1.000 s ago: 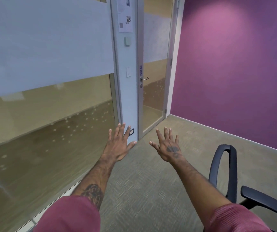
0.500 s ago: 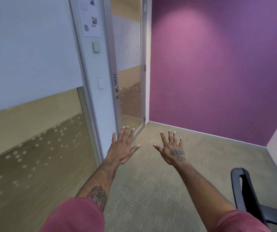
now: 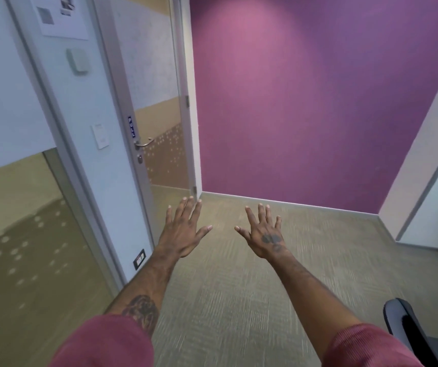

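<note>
Carpet [image 3: 226, 300] below left hand [image 3: 182, 235], right hand [image 3: 265, 241]

Left hand [image 3: 184, 235], right hand [image 3: 265, 241], near door [image 3: 159, 83]

Both arms outstretched, left hand [image 3: 183, 234] and right hand [image 3: 265, 238] palms-down, fingers spread, empty

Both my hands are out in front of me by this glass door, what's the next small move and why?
Probably lift the left hand toward the door handle and grip it. Both hands are open and hold nothing, the handle lies up and left of that hand, farther from the right hand, and the label above it reads PULL.
</note>
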The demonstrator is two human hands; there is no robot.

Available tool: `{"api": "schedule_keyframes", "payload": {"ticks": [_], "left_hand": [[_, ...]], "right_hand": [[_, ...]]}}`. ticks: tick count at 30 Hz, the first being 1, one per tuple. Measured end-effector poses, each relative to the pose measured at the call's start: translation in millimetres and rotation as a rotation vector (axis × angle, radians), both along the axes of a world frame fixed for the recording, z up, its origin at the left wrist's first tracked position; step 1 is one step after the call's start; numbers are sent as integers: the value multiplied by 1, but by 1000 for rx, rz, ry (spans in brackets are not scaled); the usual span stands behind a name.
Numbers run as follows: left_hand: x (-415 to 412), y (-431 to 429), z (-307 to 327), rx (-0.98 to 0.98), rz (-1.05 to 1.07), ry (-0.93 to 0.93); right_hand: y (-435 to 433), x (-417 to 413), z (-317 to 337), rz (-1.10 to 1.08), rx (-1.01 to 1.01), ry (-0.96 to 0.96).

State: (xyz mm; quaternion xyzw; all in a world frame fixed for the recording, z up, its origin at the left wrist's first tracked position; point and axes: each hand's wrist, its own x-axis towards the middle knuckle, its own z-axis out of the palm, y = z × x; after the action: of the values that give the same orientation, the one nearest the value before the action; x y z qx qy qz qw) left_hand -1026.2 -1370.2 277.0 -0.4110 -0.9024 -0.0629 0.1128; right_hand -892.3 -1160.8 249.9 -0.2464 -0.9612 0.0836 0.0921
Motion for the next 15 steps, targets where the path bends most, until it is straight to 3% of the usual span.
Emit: {"api": "schedule_keyframes", "payload": {"ticks": [15], "left_hand": [[-108,208,16,12,-115,-4]], "right_hand": [[185,-87,10,-128,21,-4]]}}
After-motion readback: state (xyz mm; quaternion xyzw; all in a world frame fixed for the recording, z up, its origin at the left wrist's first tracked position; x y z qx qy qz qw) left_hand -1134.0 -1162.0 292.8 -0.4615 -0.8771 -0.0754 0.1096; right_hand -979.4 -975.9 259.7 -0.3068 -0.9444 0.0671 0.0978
